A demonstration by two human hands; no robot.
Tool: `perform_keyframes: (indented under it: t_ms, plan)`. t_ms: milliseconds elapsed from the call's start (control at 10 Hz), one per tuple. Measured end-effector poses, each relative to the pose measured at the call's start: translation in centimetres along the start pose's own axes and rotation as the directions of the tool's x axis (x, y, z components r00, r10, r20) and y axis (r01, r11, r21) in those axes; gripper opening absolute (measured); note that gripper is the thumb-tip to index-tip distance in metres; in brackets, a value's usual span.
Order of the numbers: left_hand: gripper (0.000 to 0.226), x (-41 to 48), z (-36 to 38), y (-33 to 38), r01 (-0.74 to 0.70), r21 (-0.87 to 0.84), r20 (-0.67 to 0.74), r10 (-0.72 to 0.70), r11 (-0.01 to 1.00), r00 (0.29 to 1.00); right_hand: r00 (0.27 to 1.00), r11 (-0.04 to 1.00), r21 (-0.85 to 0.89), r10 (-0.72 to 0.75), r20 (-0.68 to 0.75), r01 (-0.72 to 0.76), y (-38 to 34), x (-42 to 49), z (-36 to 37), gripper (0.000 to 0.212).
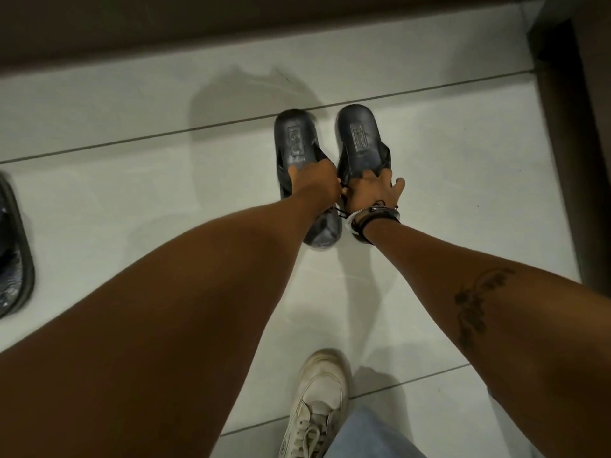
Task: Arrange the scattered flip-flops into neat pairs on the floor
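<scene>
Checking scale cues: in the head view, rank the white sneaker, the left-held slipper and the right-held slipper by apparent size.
1. White sneaker, nearest the camera, so unsure.
2. Left-held slipper and right-held slipper look alike; hands cover parts of both.

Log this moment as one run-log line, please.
left hand: on left slipper | right hand: on right slipper | pair: side by side on floor | third slipper: far left, untouched

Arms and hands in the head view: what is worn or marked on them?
Both arms are bare, no sleeves or gloves. The right wrist carries stacked bracelets: dark cords and a pale bangle. A dark tattoo runs along the right forearm. The left hand and its arm show nothing worn.
</scene>
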State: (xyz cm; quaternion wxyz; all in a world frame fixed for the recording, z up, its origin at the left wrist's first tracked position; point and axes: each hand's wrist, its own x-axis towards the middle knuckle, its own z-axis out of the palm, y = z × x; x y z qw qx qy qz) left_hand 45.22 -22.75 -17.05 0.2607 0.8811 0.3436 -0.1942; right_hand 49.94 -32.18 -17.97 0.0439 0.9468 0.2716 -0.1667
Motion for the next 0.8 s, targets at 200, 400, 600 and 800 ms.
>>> perform_keyframes:
  t_ms: [200,400,600,800]
  plan:
    - [0.018,0.0,0.8,0.2,0.024,-0.023,-0.019,-0.025,0.999,1.000,0.999,0.996,0.086,0.012,-0.049,-0.008,0.0,-0.1,0.0,0.016]
    - [0.011,-0.4,1.1,0.3,0.014,0.036,-0.026,-0.013,0.999,1.000,0.991,0.994,-0.001,-0.112,0.077,0.112,0.8,0.9,-0.4,0.026]
    - [0.019,-1.0,0.7,-0.1,-0.095,0.154,-0.045,0.103,0.983,0.994,0.966,0.980,-0.030,-0.190,0.173,0.198,1.3,1.8,-1.0,0.026]
    - [0.024,-3.5,-3.0,-1.8,-0.208,0.108,-0.269,0.230,0.972,0.935,0.975,0.974,-0.057,-0.214,0.052,0.217,0.7,0.2,-3.7,0.036]
